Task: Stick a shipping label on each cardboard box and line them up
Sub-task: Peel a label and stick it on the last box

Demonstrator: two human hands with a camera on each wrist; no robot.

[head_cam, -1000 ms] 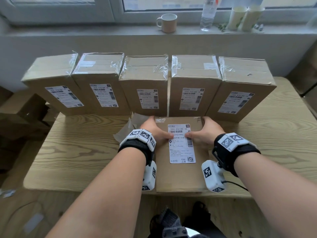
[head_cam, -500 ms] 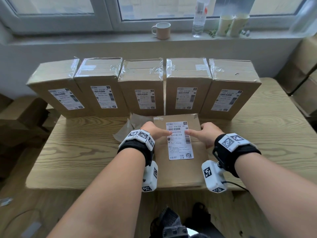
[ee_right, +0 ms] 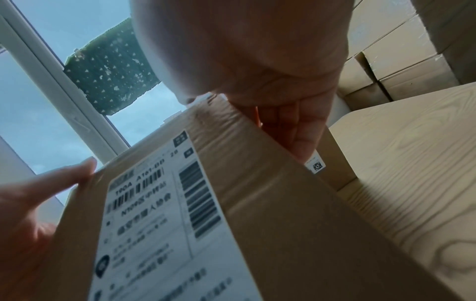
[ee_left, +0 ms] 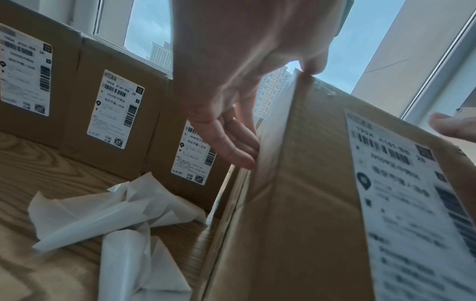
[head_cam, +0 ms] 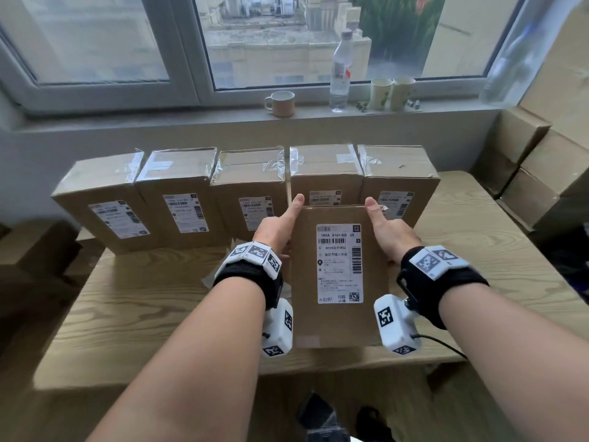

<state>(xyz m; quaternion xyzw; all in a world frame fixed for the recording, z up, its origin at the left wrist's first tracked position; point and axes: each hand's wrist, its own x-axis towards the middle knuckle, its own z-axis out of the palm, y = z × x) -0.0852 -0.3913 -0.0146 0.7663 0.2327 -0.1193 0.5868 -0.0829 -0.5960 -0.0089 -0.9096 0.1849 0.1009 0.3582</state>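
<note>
A cardboard box (head_cam: 306,282) with a white shipping label (head_cam: 339,263) on its front stands tilted up on the table, label toward me. My left hand (head_cam: 280,228) holds its left side and my right hand (head_cam: 389,231) its right side, thumbs up at the top corners. The left wrist view shows my left hand (ee_left: 231,81) with fingers lying along the box (ee_left: 304,203) side. In the right wrist view my right hand (ee_right: 270,71) reaches behind the box (ee_right: 270,203) edge. Behind it, several labelled boxes (head_cam: 178,199) stand in a row.
Crumpled white backing papers (ee_left: 115,220) lie on the wooden table (head_cam: 127,301) left of the held box. A mug (head_cam: 282,103), a water bottle (head_cam: 340,74) and two cups (head_cam: 392,94) sit on the windowsill. Stacked cartons (head_cam: 541,173) stand at the right.
The box lay flat with my hands pressing near the label's top. Now both hands have raised its far end, so it stands tilted up in front of the row.
</note>
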